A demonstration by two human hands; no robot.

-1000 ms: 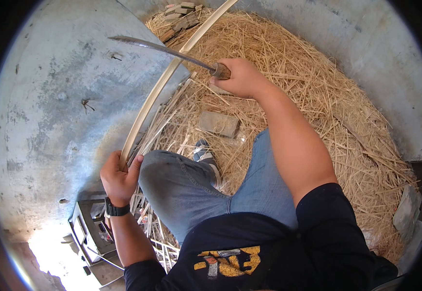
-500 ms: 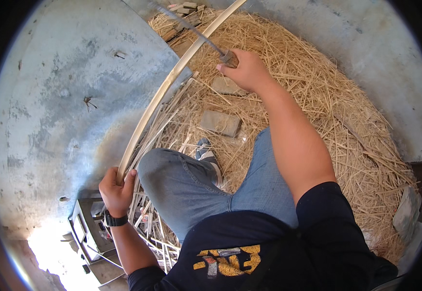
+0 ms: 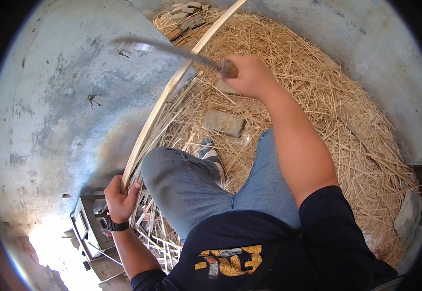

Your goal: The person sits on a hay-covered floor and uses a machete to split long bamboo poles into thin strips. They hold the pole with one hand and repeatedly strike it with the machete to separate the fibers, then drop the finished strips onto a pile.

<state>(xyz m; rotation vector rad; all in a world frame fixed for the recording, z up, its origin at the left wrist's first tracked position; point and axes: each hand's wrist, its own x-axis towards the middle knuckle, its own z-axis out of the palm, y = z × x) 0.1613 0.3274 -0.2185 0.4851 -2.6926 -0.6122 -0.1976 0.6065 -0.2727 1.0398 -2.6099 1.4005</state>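
- From where I stand, the pale strip [image 3: 163, 99] slants from low by the person's left knee, away and rightward, beyond view at its far end.
- The left hand [image 3: 120, 198] has its fingers curled round the near end, which sits in the crook beside the thumb.
- The right hand [image 3: 250, 75] is wrapped tight about the handle of a long knife [image 3: 165, 47], out to the right of the strip.
- The blade points left across the strip's long axis; that crossing lies far nearer the right hand than the left. Whether steel touches strip, I can't tell: the blade is blurred.
- The strip looks smooth, flat and woody, bowed perhaps partly by the lens; the blade is dark, slim and slightly curved, its handle brown and stubby.
- Dry, tangled straw-like slivers [image 3: 312, 82] cover the floor around a dull, blocky brick [image 3: 224, 123].
- A scuffed blue-grey wall [image 3: 61, 102] stands leftward.
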